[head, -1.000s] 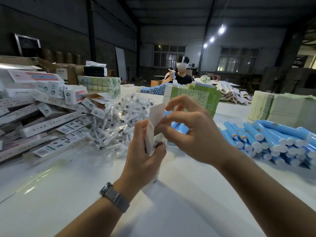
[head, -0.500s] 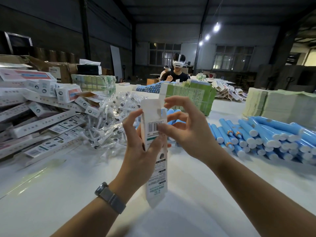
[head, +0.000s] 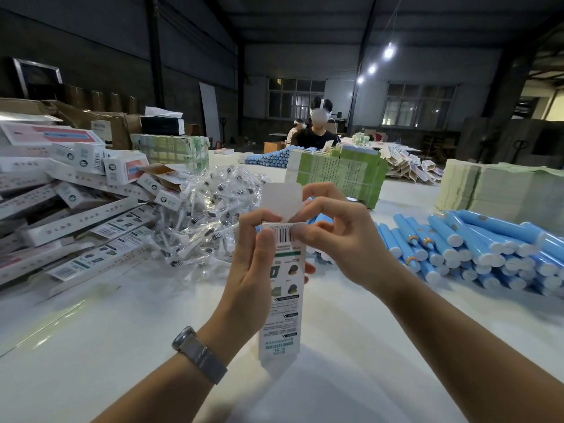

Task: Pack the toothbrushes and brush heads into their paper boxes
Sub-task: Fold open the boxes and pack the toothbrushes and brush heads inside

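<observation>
A grey watch sits on the left wrist, nearest the camera; above it the left hand wraps round a long white box, thumb pressed to the printed face beside the barcode, fingers curled behind; the box stands upright, held clear above the white table, its lower end hanging free; the right hand comes in from the right and pinches the box's top edge, thumb on the barcode panel, forefinger bent over the opening; the top flap stands open and upright between the two hands; whether anything lies inside the box cannot be told.

Just beyond the hands, to the left, lies a heap of brush heads in clear wrappers; further left a pile of flat and filled boxes slopes down onto the table; to the right lies a stack of blue toothbrushes, ends toward the camera; behind the hands stands a green bundle of leaflets, and at far right a pale stack of paper; across the table a seated person in a dark top faces this way.
</observation>
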Tool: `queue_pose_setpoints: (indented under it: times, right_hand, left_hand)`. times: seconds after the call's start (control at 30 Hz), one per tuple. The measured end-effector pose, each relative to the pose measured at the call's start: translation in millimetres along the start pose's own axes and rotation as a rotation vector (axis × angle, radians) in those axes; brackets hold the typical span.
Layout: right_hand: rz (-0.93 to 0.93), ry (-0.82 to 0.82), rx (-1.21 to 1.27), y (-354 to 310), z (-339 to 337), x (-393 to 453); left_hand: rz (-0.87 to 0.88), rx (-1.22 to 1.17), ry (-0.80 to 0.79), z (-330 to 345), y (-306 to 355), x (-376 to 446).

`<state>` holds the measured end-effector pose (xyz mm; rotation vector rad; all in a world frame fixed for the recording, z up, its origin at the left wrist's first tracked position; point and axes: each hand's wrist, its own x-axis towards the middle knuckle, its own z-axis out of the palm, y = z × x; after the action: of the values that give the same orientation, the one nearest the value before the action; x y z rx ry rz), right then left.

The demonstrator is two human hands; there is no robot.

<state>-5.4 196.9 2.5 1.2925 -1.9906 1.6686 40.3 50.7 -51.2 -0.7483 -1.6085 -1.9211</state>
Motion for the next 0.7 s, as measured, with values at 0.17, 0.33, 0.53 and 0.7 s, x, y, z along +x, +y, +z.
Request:
queue_pose_setpoints:
  times: [0.17,0.33,0.53,0.7]
  right_hand:
    - [-0.062,0.052,0.037,2.3,0.7,1.4]
    - [-0.085,0.051,-0.065,-0.7,-1.2,3.3]
    - [-0.1,-0.024,-0.081,-9.2,-8.1,5.2]
    - [-0.055,-0.055,-0.081,-12.6,-5.2,3.3]
  left_hand:
    - [-0.018,-0.023,0.017,-0.3,0.5,0.5]
    - [-0.009,-0.045,0.024,0.1,-0.9,2.0]
    - [0.012,-0.053,-0.033,3.1,4.0,2.0]
    - [-0.028,-0.062,-0.034,2.6,7.5,3.4]
